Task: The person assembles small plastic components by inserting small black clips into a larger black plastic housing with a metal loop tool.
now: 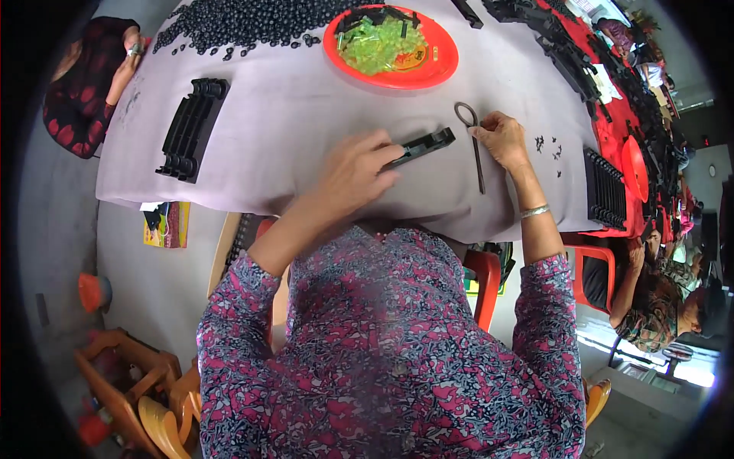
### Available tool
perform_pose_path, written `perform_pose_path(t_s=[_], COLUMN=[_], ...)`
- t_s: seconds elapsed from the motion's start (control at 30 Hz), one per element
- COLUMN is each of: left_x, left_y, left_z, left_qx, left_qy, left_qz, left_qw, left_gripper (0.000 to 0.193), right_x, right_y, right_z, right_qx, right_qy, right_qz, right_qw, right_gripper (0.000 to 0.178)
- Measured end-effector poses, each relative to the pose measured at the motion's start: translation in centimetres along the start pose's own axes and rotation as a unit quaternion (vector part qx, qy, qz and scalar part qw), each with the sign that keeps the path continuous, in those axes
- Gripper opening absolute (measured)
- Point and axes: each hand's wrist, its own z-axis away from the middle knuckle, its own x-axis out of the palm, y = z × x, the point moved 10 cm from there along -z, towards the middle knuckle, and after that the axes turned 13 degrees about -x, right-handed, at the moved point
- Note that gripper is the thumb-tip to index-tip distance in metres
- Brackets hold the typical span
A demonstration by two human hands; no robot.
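My left hand (358,170) is closed on one end of a long black plastic part (430,144), which points away to the right just above or on the cloth; the hand is slightly blurred. To the right of it, the fingers of my right hand (505,141) pinch a thin dark metal rod with a ring-shaped handle (480,164) just below its ring. The rod's tip points toward the near table edge, apart from the black part. Beyond both hands stands a red plate (445,65) bearing pale green translucent pieces (378,46) and some black ones.
A joined row of black plastic parts (191,130) lies at the left on the grey tablecloth (275,107). Many small black round pieces (252,23) cover the far left. Tiny black bits (549,145) and a black rack-like stack (604,187) lie at right. People sit at both sides.
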Motion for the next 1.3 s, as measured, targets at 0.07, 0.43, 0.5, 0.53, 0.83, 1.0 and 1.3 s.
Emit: perform_pose_path(t_s=[0.07, 0.43, 0.5, 0.53, 0.83, 1.0, 1.3], left_x=[0.4, 1.9, 2.0, 1.9, 1.5, 1.9, 2.2], left_y=[0.6, 0.2, 0.2, 0.3, 1.1, 1.0, 0.8], left_z=[-0.4, 0.0, 0.1, 0.2, 0.2, 0.1, 0.1], left_qx=[0.004, -0.021, -0.021, -0.022, 0.001, -0.002, -0.012], left_qy=[0.025, 0.027, 0.033, 0.043, 0.028, 0.031, 0.023], left_qz=[-0.038, -0.102, -0.106, -0.113, -0.130, -0.141, -0.165], left_qw=[0.999, 0.994, 0.994, 0.992, 0.991, 0.989, 0.986], left_gripper=[0.024, 0.025, 0.026, 0.026, 0.026, 0.027, 0.028], right_x=[0.9, 0.8, 2.4, 2.2, -0.7, 0.2, 3.1], right_y=[-0.3, -1.4, -0.9, -1.0, -13.4, -15.6, -15.5], right_z=[-0.3, 0.7, 1.5, 1.7, 1.1, -0.4, -0.3], right_qx=[0.038, 0.054, 0.102, 0.106, -0.005, -0.057, -0.064], right_qy=[-0.037, -0.064, -0.076, -0.079, -0.028, 0.016, -0.005], right_qz=[-0.005, 0.012, -0.295, -0.294, -0.813, -0.818, -0.796], right_qw=[0.999, 0.996, 0.947, 0.947, 0.581, 0.573, 0.601], right_gripper=[0.034, 0.021, 0.020, 0.020, 0.023, 0.042, 0.045])
